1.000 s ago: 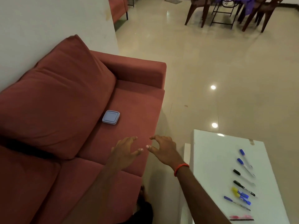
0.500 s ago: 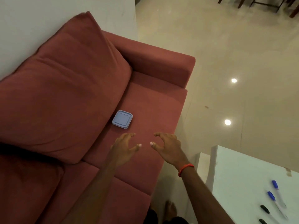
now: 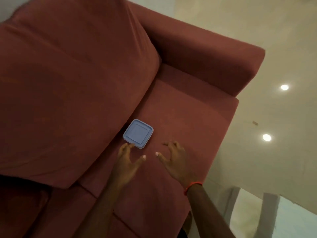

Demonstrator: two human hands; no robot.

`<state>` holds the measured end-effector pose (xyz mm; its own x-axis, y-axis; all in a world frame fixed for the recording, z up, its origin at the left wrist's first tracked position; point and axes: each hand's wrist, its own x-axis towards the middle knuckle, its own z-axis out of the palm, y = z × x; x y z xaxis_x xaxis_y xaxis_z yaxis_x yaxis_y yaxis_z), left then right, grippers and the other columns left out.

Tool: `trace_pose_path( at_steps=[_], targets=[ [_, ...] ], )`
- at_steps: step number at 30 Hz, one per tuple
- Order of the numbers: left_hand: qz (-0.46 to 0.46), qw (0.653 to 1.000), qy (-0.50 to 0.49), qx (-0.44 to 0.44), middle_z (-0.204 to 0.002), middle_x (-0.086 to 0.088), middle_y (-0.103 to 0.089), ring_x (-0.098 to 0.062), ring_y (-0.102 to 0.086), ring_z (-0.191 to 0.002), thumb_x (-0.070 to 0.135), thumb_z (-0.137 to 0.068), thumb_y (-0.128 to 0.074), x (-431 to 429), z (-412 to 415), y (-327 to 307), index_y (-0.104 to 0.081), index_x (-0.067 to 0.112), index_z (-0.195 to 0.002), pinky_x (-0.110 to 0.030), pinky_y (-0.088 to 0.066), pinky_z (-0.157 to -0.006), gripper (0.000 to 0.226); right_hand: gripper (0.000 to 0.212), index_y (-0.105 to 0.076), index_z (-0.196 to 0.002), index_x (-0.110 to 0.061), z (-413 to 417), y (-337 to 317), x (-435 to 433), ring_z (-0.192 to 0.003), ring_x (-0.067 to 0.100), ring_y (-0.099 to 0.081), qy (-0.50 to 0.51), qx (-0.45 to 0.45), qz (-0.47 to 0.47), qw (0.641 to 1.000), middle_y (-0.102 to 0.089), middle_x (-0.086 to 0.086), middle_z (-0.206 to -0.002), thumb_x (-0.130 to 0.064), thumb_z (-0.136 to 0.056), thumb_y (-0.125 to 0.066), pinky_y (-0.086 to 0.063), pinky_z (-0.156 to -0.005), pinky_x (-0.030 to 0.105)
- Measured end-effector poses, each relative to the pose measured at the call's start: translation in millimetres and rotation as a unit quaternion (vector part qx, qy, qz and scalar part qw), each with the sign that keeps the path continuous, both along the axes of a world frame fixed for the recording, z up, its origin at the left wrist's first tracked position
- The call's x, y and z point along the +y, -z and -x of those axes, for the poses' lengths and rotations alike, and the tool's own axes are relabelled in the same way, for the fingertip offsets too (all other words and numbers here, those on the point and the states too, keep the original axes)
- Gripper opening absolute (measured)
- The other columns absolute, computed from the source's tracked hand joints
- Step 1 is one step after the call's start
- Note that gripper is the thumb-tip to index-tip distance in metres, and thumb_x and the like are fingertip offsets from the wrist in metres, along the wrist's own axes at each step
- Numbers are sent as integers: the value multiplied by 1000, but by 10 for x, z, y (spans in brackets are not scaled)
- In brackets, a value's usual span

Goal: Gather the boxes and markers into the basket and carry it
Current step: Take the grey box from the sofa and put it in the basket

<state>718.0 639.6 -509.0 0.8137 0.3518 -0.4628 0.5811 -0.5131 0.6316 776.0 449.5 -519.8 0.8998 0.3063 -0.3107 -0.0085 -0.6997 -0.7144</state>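
Head view: a flat, square, pale-blue plastic box point(image 3: 138, 133) lies on the red fabric sofa seat point(image 3: 185, 121), against the back cushion point(image 3: 72, 79). Both hands are spread and empty; the left hand point(image 3: 127, 160) reaches its near corner, the right hand point(image 3: 175, 158) hovers beside. A poor pinch could nudge the box under the cushion.

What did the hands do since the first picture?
Both hands reached forward toward the flat square blue plastic box. The left hand now has fingertips at the box's near edge; the right hand hangs open beside it. Neither grips anything. The box stayed on the red fabric sofa by the back cushion.
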Motion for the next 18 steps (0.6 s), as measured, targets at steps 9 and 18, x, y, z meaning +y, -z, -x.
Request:
trace_pose_path(
  at_steps=[9,18],
  targets=[
    [-23,997,-76,-19,-162,1,-22,-23,-37,-142,47,-88,-69,135,-447,714,-45,29,-145,-36,-39,-102,65,72,-31,-151,-22,-632,759,341,-139,15,-34,-5,-11,-80,997,-35,-3,-153,-45,-92,-64,-30,-109,27],
    [58,991,-114,-37,-154,6,-42,-18,-50,-133,88,-70,-47,150,-363,1025,-22,40,-150,-50,-45,-107,96,62,-39,-147,-10,-841,1040,683,-132,19,-43,-62,27,-92,993,-47,5,-143,-36,-95,-61,-35,-113,34]
  ],
)
